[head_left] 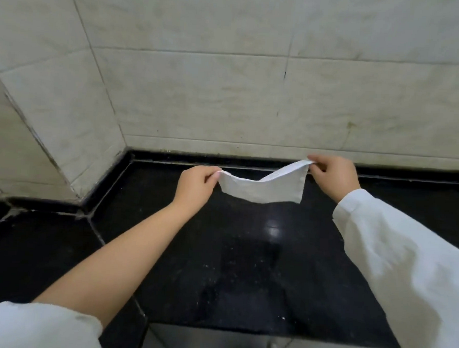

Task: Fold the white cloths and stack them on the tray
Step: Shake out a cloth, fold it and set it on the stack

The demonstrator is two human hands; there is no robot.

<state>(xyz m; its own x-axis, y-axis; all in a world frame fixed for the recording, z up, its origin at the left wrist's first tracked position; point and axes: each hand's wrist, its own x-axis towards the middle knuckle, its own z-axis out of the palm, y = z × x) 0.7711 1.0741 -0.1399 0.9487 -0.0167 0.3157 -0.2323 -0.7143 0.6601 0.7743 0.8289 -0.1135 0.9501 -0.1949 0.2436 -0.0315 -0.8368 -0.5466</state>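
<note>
A small white cloth (262, 187) hangs in the air above the black counter, stretched between both hands and sagging in the middle. My left hand (196, 185) pinches its left top corner between thumb and fingers. My right hand (332, 176) pinches the right top corner, a little higher and nearer the wall. The cloth's lower edge hangs free above the counter. No tray and no other cloths are in view.
A glossy black stone counter (245, 254) runs under the hands, its front edge near the bottom of the view. Pale tiled walls (227, 94) close it off at the back and on the left, forming a corner at the left.
</note>
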